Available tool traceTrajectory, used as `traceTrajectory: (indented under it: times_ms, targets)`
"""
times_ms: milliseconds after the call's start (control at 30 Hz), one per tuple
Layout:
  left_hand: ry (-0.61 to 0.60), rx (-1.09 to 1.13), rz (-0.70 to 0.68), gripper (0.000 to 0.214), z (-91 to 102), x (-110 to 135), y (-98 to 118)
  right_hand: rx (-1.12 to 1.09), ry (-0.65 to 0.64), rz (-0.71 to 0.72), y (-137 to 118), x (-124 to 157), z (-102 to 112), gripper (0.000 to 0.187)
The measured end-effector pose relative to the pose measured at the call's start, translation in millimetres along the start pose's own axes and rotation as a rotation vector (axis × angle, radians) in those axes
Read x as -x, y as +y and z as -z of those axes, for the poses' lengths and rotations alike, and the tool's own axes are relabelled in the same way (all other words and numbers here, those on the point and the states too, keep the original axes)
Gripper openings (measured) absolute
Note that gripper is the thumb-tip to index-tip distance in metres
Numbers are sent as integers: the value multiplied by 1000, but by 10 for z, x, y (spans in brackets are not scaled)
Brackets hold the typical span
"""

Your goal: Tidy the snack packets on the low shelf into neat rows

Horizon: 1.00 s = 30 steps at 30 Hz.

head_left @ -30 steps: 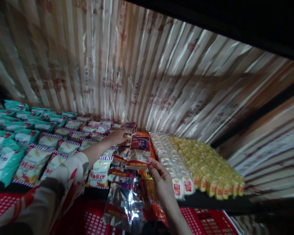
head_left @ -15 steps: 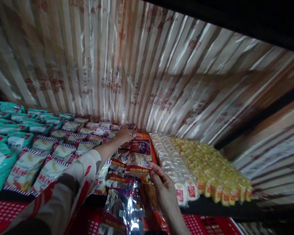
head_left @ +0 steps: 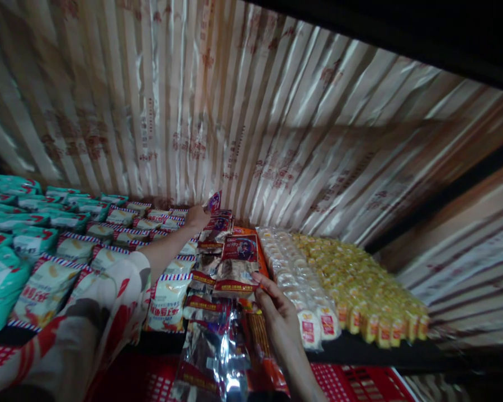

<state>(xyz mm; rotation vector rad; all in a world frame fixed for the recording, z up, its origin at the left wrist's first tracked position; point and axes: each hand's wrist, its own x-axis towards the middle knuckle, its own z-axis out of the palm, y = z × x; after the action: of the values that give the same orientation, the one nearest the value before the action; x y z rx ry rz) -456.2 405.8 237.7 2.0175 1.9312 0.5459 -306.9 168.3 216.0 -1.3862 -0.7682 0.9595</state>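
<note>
One striped sheet point(head_left: 193, 111) forms the back wall. In front of it extends one black shelf point(head_left: 339, 350), with red perforated baskets point(head_left: 356, 382) below; their number cannot be determined. To the right of both hands stand the yellow wrapped cakes point(head_left: 356, 279), too crowded to count, and the white round cakes point(head_left: 291, 273), arranged in two columns. To the left stand the teal bags point(head_left: 4, 285) and the striped-edge bags point(head_left: 165, 304), each more than five; overlap prevents an exact count. The two hands are apart. The right hand point(head_left: 279, 312) pinches one flat packet point(head_left: 237, 262) at its near right corner. The left hand point(head_left: 198, 218), farther back, grips one tilted packet point(head_left: 214, 202), which projects above its fingers. Between and in front of the hands lie overlapping dark red packets point(head_left: 201, 346).
</note>
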Motion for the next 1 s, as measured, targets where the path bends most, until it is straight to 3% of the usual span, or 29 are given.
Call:
traceTrajectory:
  times_ms: [167, 300, 500, 700, 1000]
  targets:
    - [127, -64, -22, 39, 452, -19, -282, 19, 33, 86, -3, -37, -8, 42]
    - [198, -375, -253, 37, 699, 117, -658, 57, 18, 151, -22, -89, -41, 41]
    - [25, -533, -368, 38, 777, 451, -1117, 96, 12, 154, -94, -226, -210, 42]
    - [-165, -625, -369, 31, 816, 669, -1187, 92, -31, 160, -78, -465, -512, 39]
    - [-264, -557, -239, 35, 830, 673, -1144, 245, -129, 94, -21, -780, -800, 39]
